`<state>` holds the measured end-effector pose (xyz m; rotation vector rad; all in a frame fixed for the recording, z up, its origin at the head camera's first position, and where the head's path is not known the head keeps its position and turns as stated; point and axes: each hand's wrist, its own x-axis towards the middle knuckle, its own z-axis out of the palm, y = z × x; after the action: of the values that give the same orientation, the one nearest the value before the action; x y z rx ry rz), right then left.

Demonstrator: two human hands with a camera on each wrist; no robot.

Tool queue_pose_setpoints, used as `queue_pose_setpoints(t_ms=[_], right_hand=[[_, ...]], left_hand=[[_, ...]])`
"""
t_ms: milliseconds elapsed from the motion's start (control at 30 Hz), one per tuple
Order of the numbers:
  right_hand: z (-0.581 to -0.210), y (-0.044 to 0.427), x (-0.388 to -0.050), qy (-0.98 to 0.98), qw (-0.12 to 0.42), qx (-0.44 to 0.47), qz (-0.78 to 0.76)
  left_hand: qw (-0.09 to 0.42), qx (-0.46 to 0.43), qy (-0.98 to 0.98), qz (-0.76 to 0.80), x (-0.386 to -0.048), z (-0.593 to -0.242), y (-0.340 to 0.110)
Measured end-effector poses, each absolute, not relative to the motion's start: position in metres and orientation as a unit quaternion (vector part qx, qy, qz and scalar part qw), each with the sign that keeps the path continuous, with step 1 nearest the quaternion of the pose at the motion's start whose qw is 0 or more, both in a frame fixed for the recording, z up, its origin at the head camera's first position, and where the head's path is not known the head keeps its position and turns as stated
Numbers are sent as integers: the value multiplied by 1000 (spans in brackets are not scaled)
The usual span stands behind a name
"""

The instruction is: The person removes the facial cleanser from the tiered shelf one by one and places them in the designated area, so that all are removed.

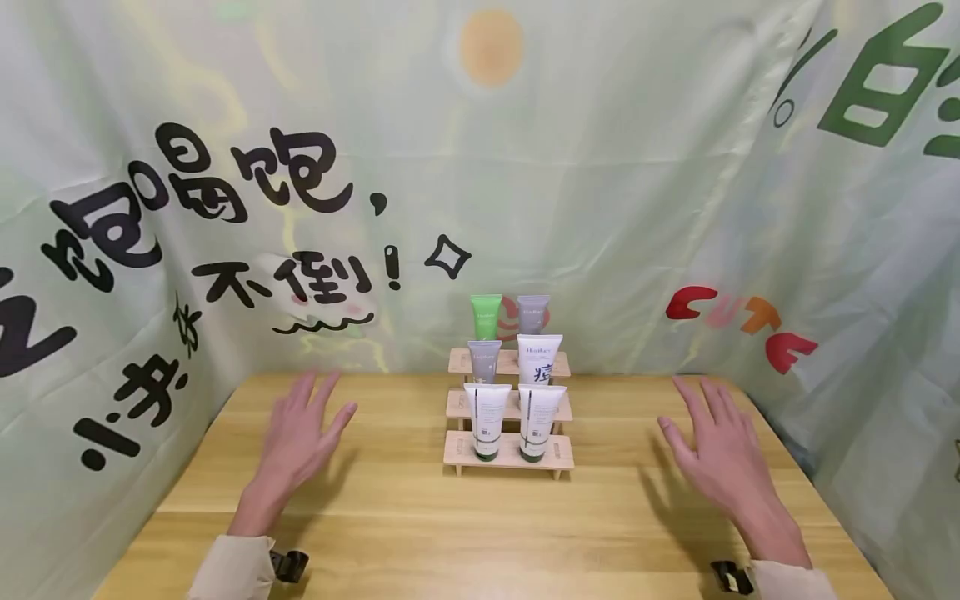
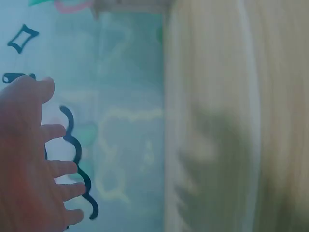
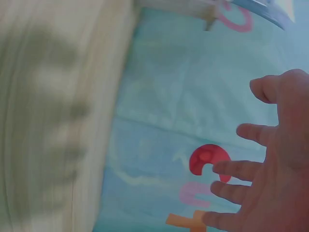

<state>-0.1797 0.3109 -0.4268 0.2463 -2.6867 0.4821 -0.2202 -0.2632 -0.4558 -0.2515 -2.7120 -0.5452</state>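
A three-tier light wooden stand (image 1: pixel 510 450) holds several squeeze tubes, two to a tier. On the top tier are a green tube (image 1: pixel 486 317) and a grey tube (image 1: pixel 533 315). The middle tier carries a smaller grey tube (image 1: pixel 484 361) and a white tube with blue lettering (image 1: pixel 538 357). Two white tubes with dark green caps, the left one (image 1: pixel 488 417) and the right one (image 1: pixel 538 419), stand in front. My left hand (image 1: pixel 296 433) hovers left of the stand, fingers spread, holding nothing. To its right, my right hand (image 1: pixel 720 446) hovers likewise, fingers spread and holding nothing.
The stand rests on a wooden table (image 1: pixel 510 542). A pale printed cloth (image 1: pixel 600 208) with lettering hangs behind the table and along both sides. Each wrist bears a small black device below the hand. Both hands cast shadows on the tabletop.
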Motion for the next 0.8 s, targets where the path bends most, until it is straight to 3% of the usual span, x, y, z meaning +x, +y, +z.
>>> queue_pose_setpoints(t_ms=[367,533,800], right_hand=[[-424,276,-177,-898,203,109,375],[-436,262,-182,-859,202,105,458],[-465,245,-192,-788,113,103,596]], left_hand=[[224,-139,-875,-405,-229,-427,-213],[205,-151,-818,-516,-237,-407,-185],[163,-151,-752,-620,-252,-385,-145]])
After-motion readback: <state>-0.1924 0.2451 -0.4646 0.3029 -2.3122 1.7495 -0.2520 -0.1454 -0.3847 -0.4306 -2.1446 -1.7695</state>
